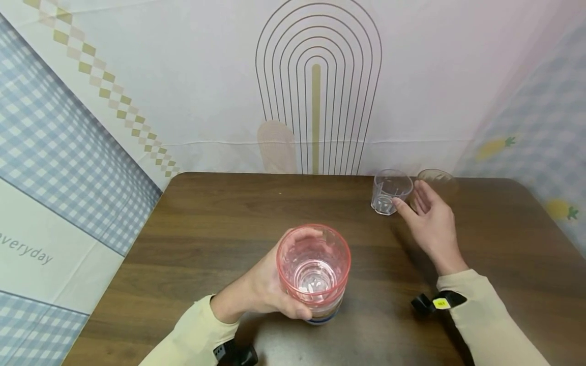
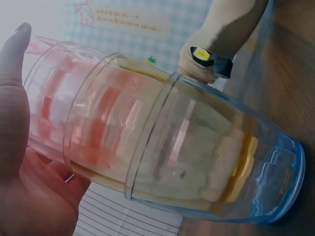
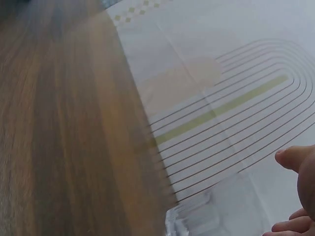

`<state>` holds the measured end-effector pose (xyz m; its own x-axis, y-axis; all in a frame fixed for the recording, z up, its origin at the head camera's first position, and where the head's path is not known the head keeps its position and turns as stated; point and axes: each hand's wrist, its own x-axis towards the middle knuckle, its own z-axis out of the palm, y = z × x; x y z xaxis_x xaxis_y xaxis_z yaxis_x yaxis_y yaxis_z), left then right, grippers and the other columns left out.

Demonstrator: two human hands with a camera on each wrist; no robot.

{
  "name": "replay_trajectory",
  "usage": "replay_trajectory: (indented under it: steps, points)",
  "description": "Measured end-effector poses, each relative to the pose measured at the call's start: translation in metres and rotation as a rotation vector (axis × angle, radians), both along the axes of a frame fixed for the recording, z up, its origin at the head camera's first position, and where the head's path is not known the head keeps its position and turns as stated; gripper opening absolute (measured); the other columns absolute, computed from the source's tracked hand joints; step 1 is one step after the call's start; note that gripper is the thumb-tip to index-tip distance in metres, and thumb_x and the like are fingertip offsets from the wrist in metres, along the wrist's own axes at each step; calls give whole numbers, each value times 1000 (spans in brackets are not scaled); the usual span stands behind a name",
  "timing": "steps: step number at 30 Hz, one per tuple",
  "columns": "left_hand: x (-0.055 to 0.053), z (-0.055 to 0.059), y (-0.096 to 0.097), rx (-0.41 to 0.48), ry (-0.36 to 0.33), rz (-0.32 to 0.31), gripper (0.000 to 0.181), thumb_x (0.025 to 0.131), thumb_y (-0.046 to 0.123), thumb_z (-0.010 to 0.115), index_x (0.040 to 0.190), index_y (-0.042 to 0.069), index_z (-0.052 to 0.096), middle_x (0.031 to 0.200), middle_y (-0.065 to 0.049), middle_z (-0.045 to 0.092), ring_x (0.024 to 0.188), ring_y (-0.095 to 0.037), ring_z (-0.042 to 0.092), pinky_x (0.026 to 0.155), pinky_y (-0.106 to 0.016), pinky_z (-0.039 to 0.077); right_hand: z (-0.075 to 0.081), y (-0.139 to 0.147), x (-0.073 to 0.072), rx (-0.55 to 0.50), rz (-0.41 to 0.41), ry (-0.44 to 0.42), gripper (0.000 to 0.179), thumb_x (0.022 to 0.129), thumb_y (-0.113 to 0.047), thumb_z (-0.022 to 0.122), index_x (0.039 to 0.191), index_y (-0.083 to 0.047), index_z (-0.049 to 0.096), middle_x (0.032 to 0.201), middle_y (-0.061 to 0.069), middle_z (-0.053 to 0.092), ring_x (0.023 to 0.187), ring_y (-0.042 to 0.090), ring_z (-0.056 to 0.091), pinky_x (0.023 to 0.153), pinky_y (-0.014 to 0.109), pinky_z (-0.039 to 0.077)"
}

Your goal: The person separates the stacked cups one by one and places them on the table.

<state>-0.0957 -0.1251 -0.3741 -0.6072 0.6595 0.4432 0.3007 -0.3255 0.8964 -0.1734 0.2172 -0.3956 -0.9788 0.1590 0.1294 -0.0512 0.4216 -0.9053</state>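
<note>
My left hand (image 1: 267,287) grips a stack of nested see-through tumblers near its top. The pink-rimmed tumbler (image 1: 314,264) is uppermost. In the left wrist view a yellowish tumbler (image 2: 115,123) sits in the middle and a blue-based tumbler (image 2: 275,182) forms the bottom end. At the back right of the table, my right hand (image 1: 432,223) is beside a clear tumbler (image 1: 384,195), thumb apart from the fingers. The thumb tip is at that tumbler's side; whether it touches cannot be told. Behind the fingers stands a brownish tumbler (image 1: 441,184), partly hidden.
The brown wooden table (image 1: 206,218) ends at the back against a white cloth (image 1: 206,112) printed with arches. Blue checked cloth (image 1: 87,137) hangs at the left. Both tumblers at the back right stand close to the table's far edge.
</note>
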Motion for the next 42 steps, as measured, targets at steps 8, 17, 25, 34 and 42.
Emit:
replay_trajectory:
  steps: [8,17,25,34,42]
  points:
    - [-1,-3,-1,-19,-22,-27,102,64,-16,83,152,-7,32,147,-31,49,136,-22,60,122,-41,50,15,-7,10,-73,-6,85,75,105,-28,71,167,-3,36,171,16,42,156,39,44,115,12,44]
    - [-3,-3,-4,-66,24,-26,104,66,-13,86,154,-3,32,147,-38,46,137,-24,60,123,-44,50,27,-18,25,-51,-17,256,46,106,-20,70,149,-5,61,151,11,67,129,-1,67,104,7,52]
    - [-3,-6,-6,-119,70,-8,105,69,-8,89,156,-1,29,149,-36,49,138,-23,59,125,-43,47,37,-27,34,-63,86,366,37,104,-5,69,141,0,66,130,-17,75,117,-2,71,97,8,54]
    - [-4,-12,-9,-176,112,14,105,72,-3,91,157,-1,30,149,-32,54,140,-22,57,126,-42,46,47,-36,45,-147,216,393,42,101,6,67,143,4,62,133,-7,76,123,7,71,99,12,57]
    - [-4,-12,-8,-167,115,7,104,72,-3,90,158,0,31,148,-31,54,139,-22,58,125,-43,47,56,-45,54,-167,292,413,46,100,9,67,144,2,62,137,1,75,127,11,69,104,14,56]
